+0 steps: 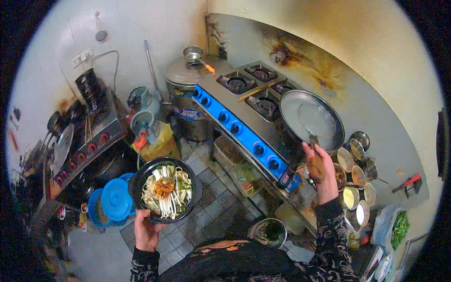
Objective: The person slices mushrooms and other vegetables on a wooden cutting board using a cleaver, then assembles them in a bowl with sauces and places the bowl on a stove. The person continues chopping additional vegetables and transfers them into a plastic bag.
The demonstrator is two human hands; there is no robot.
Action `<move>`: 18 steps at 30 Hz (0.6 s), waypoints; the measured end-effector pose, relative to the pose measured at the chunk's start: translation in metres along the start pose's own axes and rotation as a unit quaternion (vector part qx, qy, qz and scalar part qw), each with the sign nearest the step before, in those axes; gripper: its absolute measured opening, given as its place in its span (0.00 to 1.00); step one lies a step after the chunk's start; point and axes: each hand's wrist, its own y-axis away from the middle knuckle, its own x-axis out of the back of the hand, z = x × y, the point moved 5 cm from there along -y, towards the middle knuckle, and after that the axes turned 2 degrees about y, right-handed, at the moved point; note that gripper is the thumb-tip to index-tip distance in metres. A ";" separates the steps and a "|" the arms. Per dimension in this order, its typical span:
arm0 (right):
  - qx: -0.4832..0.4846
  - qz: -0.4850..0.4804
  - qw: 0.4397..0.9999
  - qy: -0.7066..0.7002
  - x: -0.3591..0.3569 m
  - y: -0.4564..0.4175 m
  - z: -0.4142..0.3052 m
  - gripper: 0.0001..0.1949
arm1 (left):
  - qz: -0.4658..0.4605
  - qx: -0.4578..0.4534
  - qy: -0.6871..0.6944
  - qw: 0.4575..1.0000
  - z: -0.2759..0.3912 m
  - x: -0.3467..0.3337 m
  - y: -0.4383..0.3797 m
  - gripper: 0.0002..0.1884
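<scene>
My left hand [146, 231] grips the lower edge of a black bowl [195, 188]. In it lie enoki mushrooms [167, 208], pale noodle-like strands, green pieces and a reddish-orange topping [163, 188]. On the right, my right hand [320, 169] is closed on the handle of a round pan lid with a glass middle [310, 118], raised over the near right end of the gas stove [225, 93]. The underlying part of the stove is hidden by the lid. A pair of wooden chopsticks [256, 91] rests between the burners.
A large lidded metal pot [183, 75] carries a ladle [193, 54] with an orange handle. Seasoning bowls [350, 197] crowd the right side. Leftward are another stove [84, 151], gas cylinders [142, 121] and blue plastic tubs [117, 199]. A metal pot [284, 231] stands low in front.
</scene>
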 end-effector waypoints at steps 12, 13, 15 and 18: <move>0.033 0.228 0.935 0.270 -0.015 0.028 -0.011 0.10 | -0.184 0.107 -0.089 0.973 0.042 -0.163 -0.187 0.25; 0.028 0.224 0.934 0.276 -0.022 0.027 -0.013 0.11 | -0.178 0.111 -0.103 0.972 0.050 -0.173 -0.199 0.23; 0.001 0.232 0.930 0.286 -0.025 0.029 -0.013 0.12 | -0.189 0.115 -0.111 0.969 0.048 -0.180 -0.236 0.20; -0.010 0.266 0.921 0.283 -0.021 0.038 -0.014 0.14 | -0.204 0.117 -0.138 0.962 0.048 -0.210 -0.283 0.16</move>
